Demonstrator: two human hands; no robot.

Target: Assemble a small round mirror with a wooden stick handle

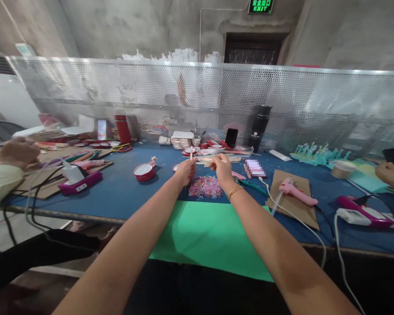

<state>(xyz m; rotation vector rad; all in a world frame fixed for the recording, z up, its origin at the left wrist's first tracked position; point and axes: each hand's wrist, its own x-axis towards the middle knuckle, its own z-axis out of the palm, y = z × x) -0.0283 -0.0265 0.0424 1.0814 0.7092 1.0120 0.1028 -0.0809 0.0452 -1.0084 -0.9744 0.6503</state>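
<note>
My left hand (185, 171) is closed, pinching a small flat pale-pink stick (191, 153) that stands upright above the thumb. To its right, my right hand (222, 168), with a gold bracelet (234, 192) at the wrist, has its fingertips pinched together. Something thin and pale seems to be in them, too small to make out against the sticks behind. Between and below both hands lies a loose pile of colourful rubber bands (205, 187) on the blue table. A green sheet (213, 236) hangs over the near table edge beneath my forearms.
Rolls of red-edged tape (143, 171) lie to the left. On the right, a pink glue gun (297, 191) rests on cardboard (277, 179), near a lit phone (255, 168) and cables. A black bottle (260, 129) stands behind. Other people's hands show at both sides.
</note>
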